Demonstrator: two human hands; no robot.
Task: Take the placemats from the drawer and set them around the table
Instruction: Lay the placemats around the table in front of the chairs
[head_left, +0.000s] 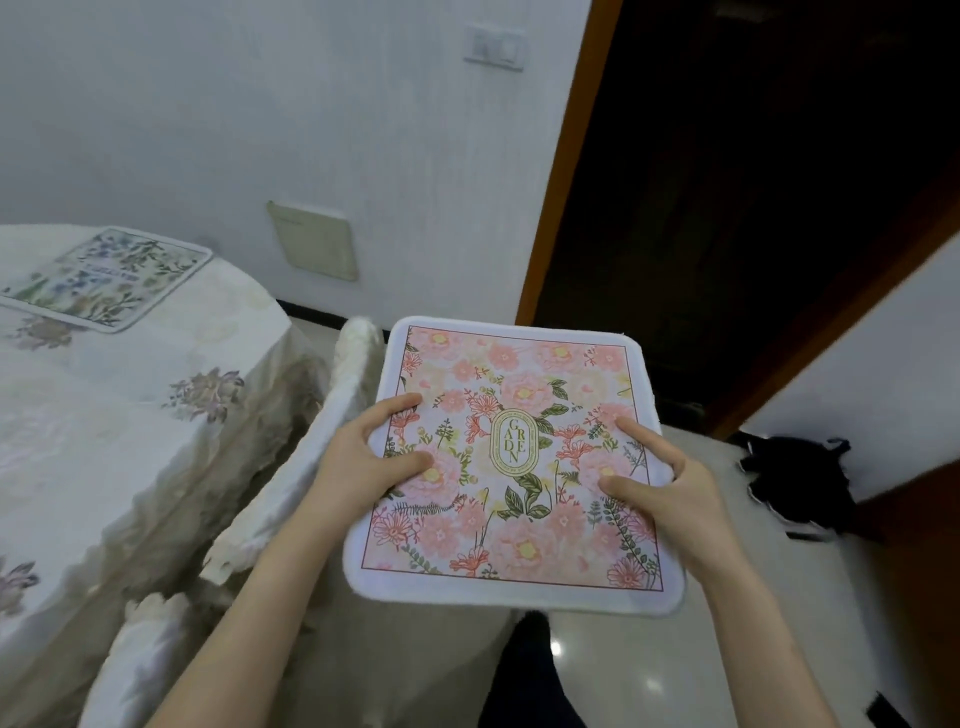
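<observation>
Wall (260, 114) in pale white fills the far side beyond the fingers, and a dark doorway (753, 182) with a brown wooden frame opens past the right fingertips. Pale glossy floor (649, 670) lies below both wrists.

Out to the left of the left fingers stands the table (78, 415), draped in a cream cloth with faded purple flowers. A blue-green placemat (106, 278) already lies flat on its far part, well apart from both hands. Between the table and the left fingers stands a chair with a white fluffy cover (322, 431), its back rail just beside the left knuckles.

The pink placemat (511, 462) is held in the air in front of the person, above the floor and to the right of the chair, printed face up, with "GARDEN" in an oval between the two sets of fingertips. It has a white border and rounded corners.

The left hand (371, 457) grips the mat's left edge: thumb and forefinger lie spread on the printed top, while the other fingers are hidden beneath. The right hand (657, 483) grips the right edge likewise, two digits curled on top and the rest under the mat.

To the right of the right fingers, dark shoes (800, 488) lie on the floor by the wall.
</observation>
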